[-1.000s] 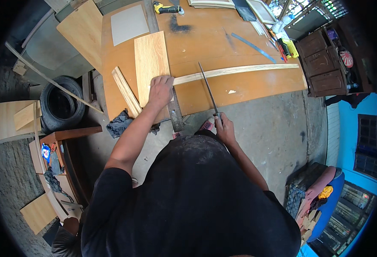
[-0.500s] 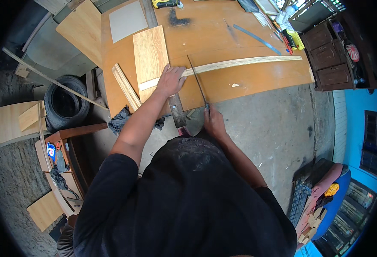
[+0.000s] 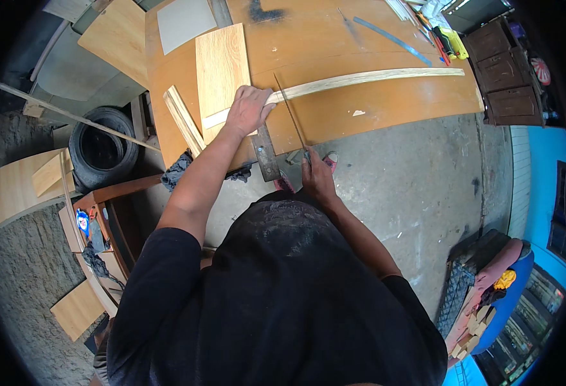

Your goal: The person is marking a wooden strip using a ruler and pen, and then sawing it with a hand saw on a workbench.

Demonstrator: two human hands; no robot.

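Note:
A long pale wooden strip (image 3: 366,78) lies across the orange-brown tabletop, its left end resting on a wood-grained board (image 3: 222,64). My left hand (image 3: 249,109) is closed over the strip near that end, pressing it against the board. In my right hand (image 3: 318,172) is the handle of a hand saw (image 3: 290,109), gripped at the table's near edge. The thin blade points away from me and crosses the strip just right of my left hand. How deep the teeth sit in the wood is too small to tell.
Shorter wooden strips (image 3: 183,119) lie left of the board. A metal ruler (image 3: 392,40) and several tools, one a yellow-handled cutter (image 3: 454,44), are at the table's far right. Tyres (image 3: 103,148) stand on the floor at left; a dark cabinet (image 3: 511,71) is at right.
The view has shifted, so the table sits slightly higher in the picture. Both hands keep their grips, and the saw still crosses the strip at about the same place.

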